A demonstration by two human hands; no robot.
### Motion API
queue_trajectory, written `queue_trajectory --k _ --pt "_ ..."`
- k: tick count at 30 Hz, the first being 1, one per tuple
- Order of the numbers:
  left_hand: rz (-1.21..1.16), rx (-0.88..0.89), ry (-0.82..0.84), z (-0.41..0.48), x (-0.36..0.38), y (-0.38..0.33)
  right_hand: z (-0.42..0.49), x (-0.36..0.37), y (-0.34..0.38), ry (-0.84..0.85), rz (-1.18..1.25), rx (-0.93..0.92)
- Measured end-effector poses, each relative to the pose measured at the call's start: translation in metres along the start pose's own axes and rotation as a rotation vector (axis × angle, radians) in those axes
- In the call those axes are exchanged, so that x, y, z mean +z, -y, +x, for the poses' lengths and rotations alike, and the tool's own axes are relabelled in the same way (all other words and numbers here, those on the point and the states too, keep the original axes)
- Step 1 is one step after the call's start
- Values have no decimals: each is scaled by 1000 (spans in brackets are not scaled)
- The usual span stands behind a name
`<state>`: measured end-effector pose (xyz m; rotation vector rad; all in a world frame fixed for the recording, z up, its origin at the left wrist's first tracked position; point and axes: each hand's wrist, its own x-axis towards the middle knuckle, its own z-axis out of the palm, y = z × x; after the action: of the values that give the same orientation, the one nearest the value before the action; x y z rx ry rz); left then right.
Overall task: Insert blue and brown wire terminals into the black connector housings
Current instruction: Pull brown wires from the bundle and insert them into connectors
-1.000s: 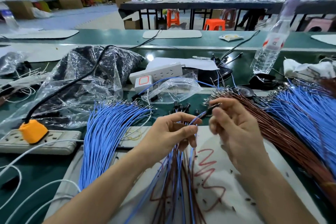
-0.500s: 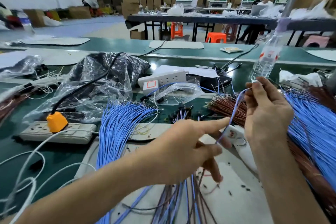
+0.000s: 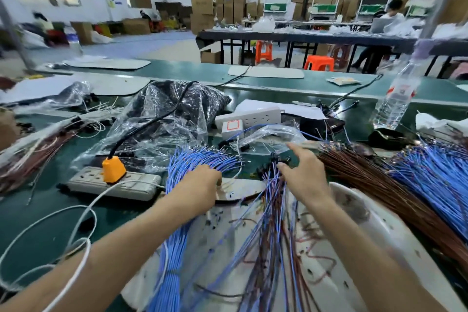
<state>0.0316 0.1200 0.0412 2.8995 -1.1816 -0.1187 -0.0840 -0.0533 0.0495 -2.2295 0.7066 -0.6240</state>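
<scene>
– Left hand (image 3: pixel 200 186) lies palm down on a fan of blue wires (image 3: pixel 177 223), fingers bent over their metal-tipped ends. The back of the hand hides whether it pinches a wire. Right hand (image 3: pixel 306 177) stretches its forefinger (image 3: pixel 295 148) straight ahead, with the thumb down at a cluster of black connector housings (image 3: pixel 274 161). Blur hides whether it holds one.

– Where does the work lie from each hand?

– The housings sit just ahead of the right thumb, between the two hands and nearer the right. From them a loose sheaf of assembled leads (image 3: pixel 271 235), blue and brown mixed, runs straight back toward the person across a white mat (image 3: pixel 379 223). The blue wires under the left hand run the same way, far to near, their tips splayed and pointing away. Brown wires (image 3: pixel 367 185) lie just right of the right hand, slanting from far-left tips to the near right. A second blue sheaf (image 3: pixel 435 180) lies beyond them.

– So which hand takes what?

– As a judgement, the left is placed to draw a blue wire by its tip end and the right to lift a housing. A brown wire would be the right hand's reach. Each terminal must enter along the wire's own long axis.

– And the materials?

– The wires are thin and limp, with smooth plastic insulation and small bright crimped terminals. The housings are small, dark, blocky plastic, too blurred for detail.
</scene>
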Motion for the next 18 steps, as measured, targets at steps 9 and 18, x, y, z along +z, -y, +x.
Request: queue_trajectory --k 9,18 --pt "-486 -66 -134 -7 -9 11 -14 35 30 401 -155 -242" --pt "-1034 -8 -261 -32 -10 3 -16 62 56 334 482 86"
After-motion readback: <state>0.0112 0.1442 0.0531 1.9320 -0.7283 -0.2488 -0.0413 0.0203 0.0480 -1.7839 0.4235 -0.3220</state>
